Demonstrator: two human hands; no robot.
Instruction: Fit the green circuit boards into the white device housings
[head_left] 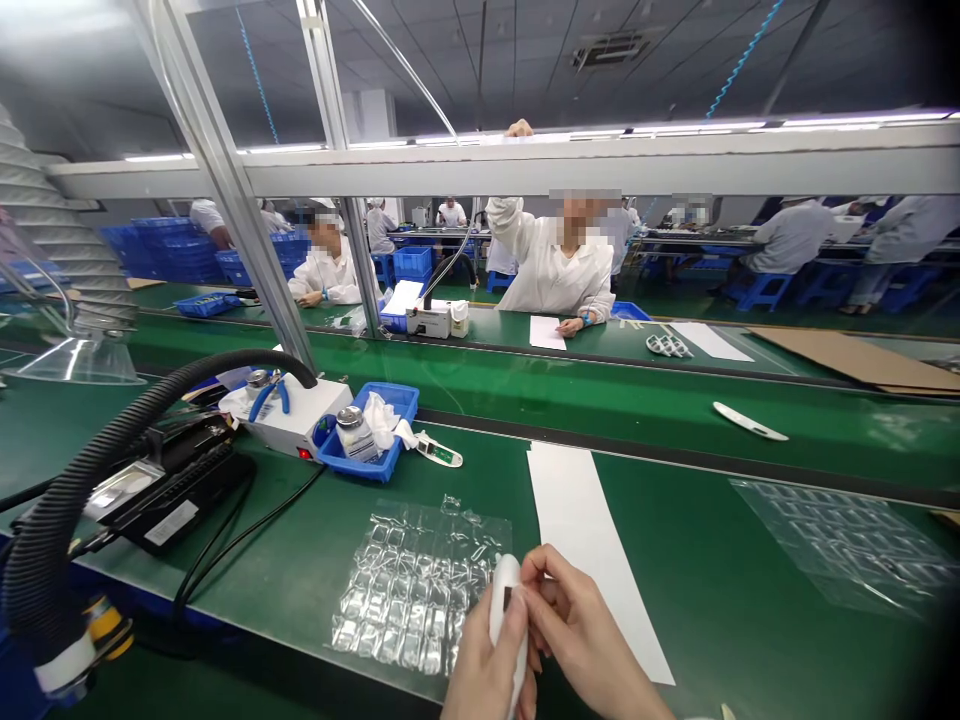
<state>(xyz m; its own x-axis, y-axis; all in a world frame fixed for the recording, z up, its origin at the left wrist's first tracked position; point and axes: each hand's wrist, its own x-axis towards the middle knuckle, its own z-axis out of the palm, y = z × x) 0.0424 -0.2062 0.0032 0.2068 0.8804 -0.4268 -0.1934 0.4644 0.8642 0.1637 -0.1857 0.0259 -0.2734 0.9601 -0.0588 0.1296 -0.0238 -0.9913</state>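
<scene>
My left hand [484, 655] is wrapped round a slim white handheld device [504, 575] with a rounded tip and a small dark window, held tilted above the bench's front edge. My right hand [574, 615] is closed in a pinch against the device's right side, close to the window. Whatever lies between those fingertips is too small or hidden to make out. Left of my hands lies a clear plastic blister sheet [412, 590] with rows of pockets. A long white paper strip [592, 540] stretches away behind my right hand.
A blue tray [409, 400] holds a jar and tissue; an opened device [439, 452] showing a green board lies beside it. At left are a white box [300, 410] and a black hose [150, 420]. A similar white piece [750, 421] lies on the green belt [600, 385]. Co-workers sit opposite.
</scene>
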